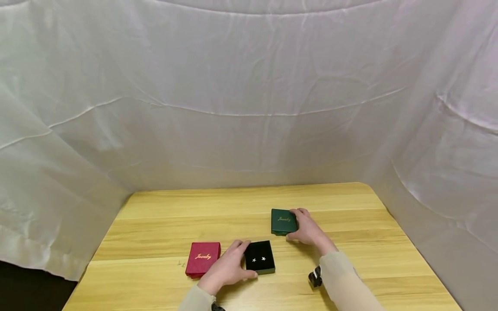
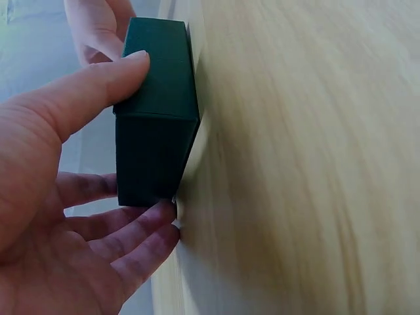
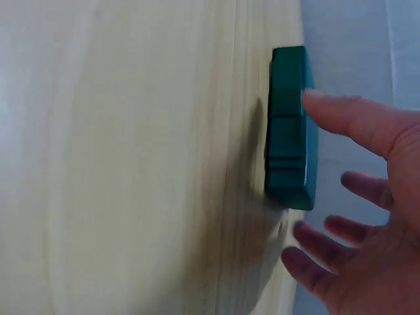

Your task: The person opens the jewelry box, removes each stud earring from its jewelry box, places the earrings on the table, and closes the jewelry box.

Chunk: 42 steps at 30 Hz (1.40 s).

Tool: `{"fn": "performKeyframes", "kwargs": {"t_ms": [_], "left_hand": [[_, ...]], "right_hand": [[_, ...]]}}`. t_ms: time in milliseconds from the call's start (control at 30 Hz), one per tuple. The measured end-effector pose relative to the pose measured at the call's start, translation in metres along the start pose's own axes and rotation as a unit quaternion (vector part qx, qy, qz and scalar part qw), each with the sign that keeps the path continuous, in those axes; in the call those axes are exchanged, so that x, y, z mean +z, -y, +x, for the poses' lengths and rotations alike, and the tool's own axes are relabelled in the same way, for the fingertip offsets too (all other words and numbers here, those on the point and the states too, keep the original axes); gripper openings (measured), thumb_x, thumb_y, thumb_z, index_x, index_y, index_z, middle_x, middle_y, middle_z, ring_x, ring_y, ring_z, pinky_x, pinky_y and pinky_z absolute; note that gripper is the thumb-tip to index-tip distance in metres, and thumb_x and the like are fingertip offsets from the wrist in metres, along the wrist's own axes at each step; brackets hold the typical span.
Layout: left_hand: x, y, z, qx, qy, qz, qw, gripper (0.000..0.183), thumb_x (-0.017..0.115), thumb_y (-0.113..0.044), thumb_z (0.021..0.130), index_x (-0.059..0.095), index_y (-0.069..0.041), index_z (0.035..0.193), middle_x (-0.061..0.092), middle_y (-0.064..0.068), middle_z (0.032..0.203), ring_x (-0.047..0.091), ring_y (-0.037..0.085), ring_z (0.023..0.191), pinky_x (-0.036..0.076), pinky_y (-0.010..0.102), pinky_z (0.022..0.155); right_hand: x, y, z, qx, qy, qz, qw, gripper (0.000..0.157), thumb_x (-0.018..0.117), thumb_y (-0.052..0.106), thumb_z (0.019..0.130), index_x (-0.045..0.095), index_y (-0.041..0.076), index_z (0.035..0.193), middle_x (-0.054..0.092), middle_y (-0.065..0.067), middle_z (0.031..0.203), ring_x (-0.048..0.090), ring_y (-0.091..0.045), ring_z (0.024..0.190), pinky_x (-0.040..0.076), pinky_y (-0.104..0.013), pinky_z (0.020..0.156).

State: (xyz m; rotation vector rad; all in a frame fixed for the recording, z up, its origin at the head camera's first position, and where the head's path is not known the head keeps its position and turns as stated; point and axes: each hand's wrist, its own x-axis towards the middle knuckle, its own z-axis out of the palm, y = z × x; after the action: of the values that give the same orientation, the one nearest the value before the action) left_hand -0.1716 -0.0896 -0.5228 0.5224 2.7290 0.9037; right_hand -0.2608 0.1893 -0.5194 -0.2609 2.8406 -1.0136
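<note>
My left hand (image 1: 230,264) grips a lidless dark green jewelry box (image 1: 260,270) at its left side. In the left wrist view, the thumb lies on one wall of the box (image 2: 157,151) and the fingers reach round another. Two small star-shaped earrings (image 1: 259,259) sit on its black lining, facing up. Farther back, my right hand (image 1: 305,226) is spread around the right side of a green box lid (image 1: 281,221) with gold "Jewelry" lettering. In the right wrist view, the thumb meets the edge of this lid (image 3: 287,125), while the other fingers show beyond its near end.
A red jewelry box (image 1: 203,259), closed and lettered "Jewelry" in gold, lies left of my left hand. All of this stands on a light wooden table (image 1: 175,220). Pale cloth (image 1: 249,142) hangs behind the table and along both sides.
</note>
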Motion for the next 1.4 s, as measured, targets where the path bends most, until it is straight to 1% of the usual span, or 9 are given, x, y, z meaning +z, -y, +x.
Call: {"fn": "performKeyframes", "kwargs": {"t_ms": [100, 200, 333, 433, 567, 833, 1133, 1267, 1400], "left_hand": [[0.0, 0.0, 0.0, 0.003, 0.003, -0.001, 1.0, 0.095, 0.084, -0.045, 0.073, 0.041, -0.006, 0.148, 0.045, 0.015, 0.141, 0.053, 0.033, 0.12, 0.047, 0.051, 0.096], [-0.002, -0.001, 0.0, 0.002, 0.004, -0.003, 1.0, 0.095, 0.085, -0.044, 0.072, 0.041, -0.005, 0.148, 0.045, 0.016, 0.141, 0.053, 0.033, 0.12, 0.047, 0.052, 0.097], [-0.003, -0.001, 0.0, -0.001, 0.004, -0.005, 1.0, 0.095, 0.086, -0.042, 0.072, 0.042, -0.005, 0.147, 0.046, 0.016, 0.141, 0.053, 0.034, 0.12, 0.047, 0.053, 0.096], [-0.003, -0.002, 0.001, -0.002, 0.003, -0.006, 1.0, 0.095, 0.086, -0.042, 0.071, 0.042, -0.005, 0.147, 0.046, 0.016, 0.14, 0.053, 0.034, 0.119, 0.047, 0.053, 0.096], [-0.003, -0.001, 0.001, -0.001, 0.004, -0.008, 1.0, 0.096, 0.086, -0.042, 0.071, 0.042, -0.004, 0.147, 0.047, 0.016, 0.139, 0.054, 0.033, 0.118, 0.047, 0.052, 0.096], [-0.004, 0.0, 0.003, 0.0, 0.005, -0.008, 1.0, 0.094, 0.086, -0.041, 0.072, 0.043, -0.004, 0.147, 0.048, 0.016, 0.138, 0.054, 0.032, 0.117, 0.047, 0.052, 0.096], [-0.005, 0.0, 0.007, 0.005, 0.007, -0.001, 1.0, 0.093, 0.086, -0.042, 0.073, 0.043, -0.002, 0.146, 0.05, 0.014, 0.135, 0.056, 0.029, 0.115, 0.048, 0.049, 0.095], [-0.005, 0.0, 0.007, 0.005, 0.009, 0.0, 1.0, 0.093, 0.086, -0.041, 0.073, 0.042, -0.003, 0.146, 0.049, 0.014, 0.135, 0.056, 0.029, 0.114, 0.048, 0.05, 0.095], [-0.006, 0.001, 0.008, 0.005, 0.008, 0.002, 1.0, 0.093, 0.086, -0.041, 0.073, 0.042, -0.003, 0.146, 0.049, 0.014, 0.136, 0.055, 0.029, 0.114, 0.048, 0.05, 0.095]], "right_hand": [[0.0, 0.007, -0.008, -0.007, -0.024, 0.005, 1.0, 0.084, 0.084, 0.012, 0.076, 0.039, -0.001, 0.146, 0.027, -0.027, 0.15, 0.041, -0.045, 0.128, 0.039, -0.058, 0.101], [0.0, 0.016, -0.017, -0.022, -0.055, 0.013, 0.998, 0.075, 0.082, 0.011, 0.079, 0.045, 0.0, 0.143, 0.034, -0.024, 0.147, 0.041, -0.043, 0.129, 0.039, -0.058, 0.102], [0.005, 0.026, -0.03, -0.054, -0.085, 0.019, 0.995, 0.059, 0.083, 0.011, 0.078, 0.057, 0.001, 0.131, 0.05, -0.019, 0.135, 0.049, -0.039, 0.122, 0.042, -0.055, 0.1], [0.011, 0.032, -0.037, -0.075, -0.088, 0.025, 0.993, 0.05, 0.083, 0.011, 0.077, 0.062, 0.002, 0.122, 0.056, -0.014, 0.126, 0.055, -0.034, 0.114, 0.046, -0.051, 0.096], [0.019, 0.038, -0.045, -0.093, -0.074, 0.038, 0.992, 0.045, 0.083, 0.01, 0.077, 0.065, 0.004, 0.117, 0.058, -0.009, 0.121, 0.058, -0.03, 0.108, 0.049, -0.049, 0.093], [0.025, 0.046, -0.054, -0.137, -0.026, 0.057, 0.989, 0.04, 0.082, 0.011, 0.079, 0.066, 0.004, 0.115, 0.058, -0.008, 0.118, 0.059, -0.032, 0.106, 0.05, -0.05, 0.088], [0.033, 0.053, -0.06, -0.125, 0.064, 0.027, 0.99, 0.037, 0.079, 0.025, 0.083, 0.066, 0.011, 0.114, 0.056, -0.011, 0.122, 0.055, -0.036, 0.111, 0.047, -0.056, 0.092], [0.036, 0.054, -0.061, -0.119, 0.068, 0.003, 0.991, 0.036, 0.079, 0.023, 0.083, 0.067, 0.01, 0.115, 0.055, -0.013, 0.122, 0.054, -0.036, 0.111, 0.047, -0.056, 0.092], [0.041, 0.053, -0.058, -0.124, 0.054, -0.04, 0.99, 0.038, 0.08, 0.022, 0.082, 0.069, 0.01, 0.116, 0.055, -0.012, 0.119, 0.055, -0.032, 0.108, 0.049, -0.052, 0.089]]}}
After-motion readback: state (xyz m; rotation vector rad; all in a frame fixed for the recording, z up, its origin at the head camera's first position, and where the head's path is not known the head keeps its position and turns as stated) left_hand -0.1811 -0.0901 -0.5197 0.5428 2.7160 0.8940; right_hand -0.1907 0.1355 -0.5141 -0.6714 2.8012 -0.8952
